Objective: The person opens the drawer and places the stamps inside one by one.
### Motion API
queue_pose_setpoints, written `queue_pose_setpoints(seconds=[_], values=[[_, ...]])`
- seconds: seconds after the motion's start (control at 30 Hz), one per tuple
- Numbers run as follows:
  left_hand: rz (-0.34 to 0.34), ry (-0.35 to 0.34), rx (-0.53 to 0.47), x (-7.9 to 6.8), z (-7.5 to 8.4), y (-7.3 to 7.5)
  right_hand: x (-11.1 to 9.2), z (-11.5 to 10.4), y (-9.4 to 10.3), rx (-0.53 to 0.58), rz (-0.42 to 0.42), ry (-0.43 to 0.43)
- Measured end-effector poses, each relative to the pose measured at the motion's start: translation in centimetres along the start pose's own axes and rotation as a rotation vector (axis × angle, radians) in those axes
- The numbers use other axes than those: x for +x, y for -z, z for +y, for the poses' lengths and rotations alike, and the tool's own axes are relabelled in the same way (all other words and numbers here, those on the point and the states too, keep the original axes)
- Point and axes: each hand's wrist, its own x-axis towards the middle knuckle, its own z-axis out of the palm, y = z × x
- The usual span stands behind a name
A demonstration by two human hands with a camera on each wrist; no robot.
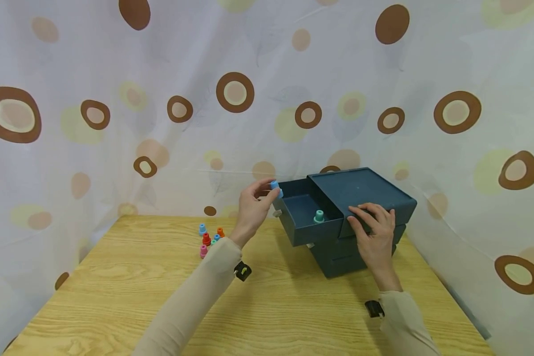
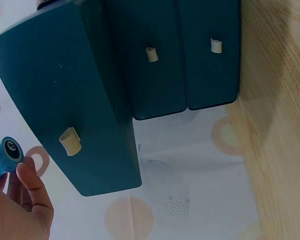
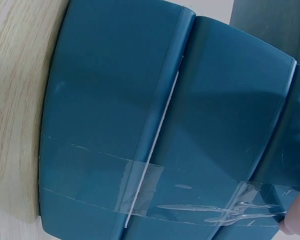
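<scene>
My left hand (image 1: 254,210) pinches a small light blue stamp (image 1: 276,189) above the front corner of the pulled-out top drawer (image 1: 311,234). In the left wrist view, the round end of the blue stamp (image 2: 11,149) shows a dark disc with a pale mark. A teal stamp (image 1: 319,216) stands inside that drawer. The dark blue drawer cabinet (image 1: 365,190) sits on the table at the right. My right hand (image 1: 376,235) rests on the near top edge of the cabinet, fingers extended; only a fingertip (image 3: 297,215) appears in the right wrist view.
Several colourful stamps, among them a red one (image 1: 206,239) and a pink one (image 1: 203,251), stand grouped on the wooden table (image 1: 115,296) left of the cabinet. Two lower drawers are closed, with pale tab pulls (image 2: 152,54). A patterned curtain (image 1: 267,133) hangs behind.
</scene>
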Motion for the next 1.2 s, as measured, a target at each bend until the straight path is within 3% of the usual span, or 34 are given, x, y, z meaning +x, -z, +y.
queue_pose_setpoints(seconds=[0.2, 0.43, 0.53, 0.63, 0.87, 1.03, 1.2], values=[[-0.008, 0.005, 0.025, 0.4, 0.8, -0.4, 0.0, 0.0, 0.0, 0.007, 0.014, 0.009], [-0.028, -0.003, 0.044, -0.2, 4.0, -0.7, -0.1, 0.0, 0.1, -0.004, 0.001, -0.001], [-0.022, -0.003, 0.042, 0.0, 4.3, -1.0, -0.1, 0.0, 0.1, -0.008, -0.009, -0.006], [-0.027, 0.009, 0.029, 0.4, 4.2, -1.2, -0.1, 0.0, 0.1, -0.004, -0.005, 0.0], [-0.066, -0.016, 0.065, 2.3, 0.5, -2.3, -0.1, 0.1, 0.1, -0.009, -0.008, 0.0], [-0.107, -0.048, 0.104, 2.8, 0.6, -3.0, -0.1, 0.1, 0.0, -0.001, -0.001, 0.003], [-0.159, -0.029, 0.152, 3.4, 0.6, -3.5, -0.1, -0.1, -0.1, 0.008, 0.013, 0.007]])
